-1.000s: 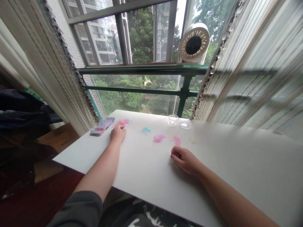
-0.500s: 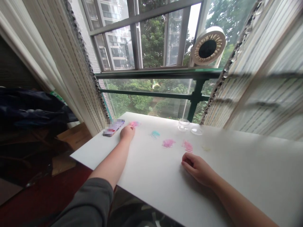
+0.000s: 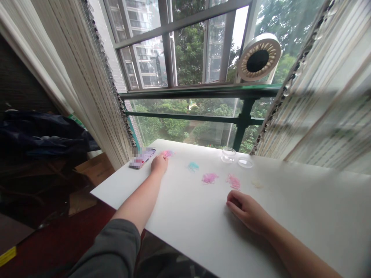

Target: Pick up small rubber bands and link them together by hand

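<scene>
My left hand (image 3: 159, 164) reaches to the far left of the white table, its fingertips pressed together at the near edge of a mixed pink, orange and blue pile (image 3: 169, 153). Anything between those fingers is too small to make out. My right hand (image 3: 247, 210) rests on the table with its fingers curled in, and nothing shows in it. Just beyond it lies a pink pile (image 3: 233, 181). Between the hands are a purple-pink pile (image 3: 209, 178) and a turquoise pile (image 3: 193, 166). A pale yellow pile (image 3: 257, 184) sits to the right. All look like tiny thin bands.
A phone (image 3: 145, 157) lies left of my left hand. Near the back edge stand a clear round jar (image 3: 228, 155) and a clear lid (image 3: 245, 163). A white fan (image 3: 260, 58) is at the window above the green railing (image 3: 203, 92). Curtains hang on both sides.
The whole view has shifted, so everything appears further right and slightly lower. My left hand stays by the mixed pile with small finger movements; my right hand rests in the same place.
</scene>
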A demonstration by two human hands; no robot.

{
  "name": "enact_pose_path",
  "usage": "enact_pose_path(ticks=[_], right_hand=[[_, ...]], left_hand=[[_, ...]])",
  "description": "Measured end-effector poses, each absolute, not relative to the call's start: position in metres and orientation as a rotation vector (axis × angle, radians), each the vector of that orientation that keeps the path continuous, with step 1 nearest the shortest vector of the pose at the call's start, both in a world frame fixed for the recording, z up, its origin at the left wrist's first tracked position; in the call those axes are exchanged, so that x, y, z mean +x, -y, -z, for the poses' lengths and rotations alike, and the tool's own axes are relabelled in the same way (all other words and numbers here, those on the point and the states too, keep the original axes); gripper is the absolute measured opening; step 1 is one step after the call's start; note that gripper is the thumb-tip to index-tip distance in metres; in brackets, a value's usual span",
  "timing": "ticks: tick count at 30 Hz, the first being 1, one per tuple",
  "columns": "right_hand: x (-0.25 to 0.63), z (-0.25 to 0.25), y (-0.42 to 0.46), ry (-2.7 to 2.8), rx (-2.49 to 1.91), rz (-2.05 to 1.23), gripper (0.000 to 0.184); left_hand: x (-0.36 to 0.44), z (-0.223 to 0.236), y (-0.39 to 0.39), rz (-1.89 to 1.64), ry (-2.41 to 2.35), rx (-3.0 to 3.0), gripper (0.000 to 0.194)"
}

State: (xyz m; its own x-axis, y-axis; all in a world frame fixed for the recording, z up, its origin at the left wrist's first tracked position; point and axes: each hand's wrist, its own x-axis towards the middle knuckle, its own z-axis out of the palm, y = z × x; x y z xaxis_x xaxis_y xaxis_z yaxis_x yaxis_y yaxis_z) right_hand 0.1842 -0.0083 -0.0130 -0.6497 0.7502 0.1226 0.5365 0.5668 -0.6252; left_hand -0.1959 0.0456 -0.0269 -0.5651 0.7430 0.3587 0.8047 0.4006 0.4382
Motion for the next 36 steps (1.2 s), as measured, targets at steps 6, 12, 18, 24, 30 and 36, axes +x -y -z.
enact_pose_path(ticks=[6, 12, 18, 24, 30, 36], right_hand=[[0.185, 0.015, 0.005, 2.432, -1.047, -0.795, 0.014], [0.184, 0.014, 0.006, 2.408, -1.033, -0.805, 0.013], [0.183, 0.013, 0.007, 2.330, -1.006, -0.860, 0.010], [0.181, 0.012, 0.008, 2.213, -0.963, -0.948, 0.011], [0.180, 0.010, 0.009, 2.149, -0.943, -0.928, 0.016], [0.180, 0.008, 0.008, 2.178, -0.913, -0.913, 0.016]], left_hand=[[-0.191, 0.019, -0.039, 1.080, 2.464, -1.509, 0.021], [-0.155, 0.013, -0.021, 1.388, 2.303, -1.819, 0.033], [-0.102, 0.007, -0.003, 1.861, 2.085, -2.192, 0.032], [-0.056, -0.004, 0.020, 1.605, 1.903, -2.542, 0.025], [-0.022, -0.006, 0.037, 1.412, 1.664, -2.779, 0.018], [-0.013, -0.003, 0.040, 1.335, 1.589, -2.872, 0.017]])
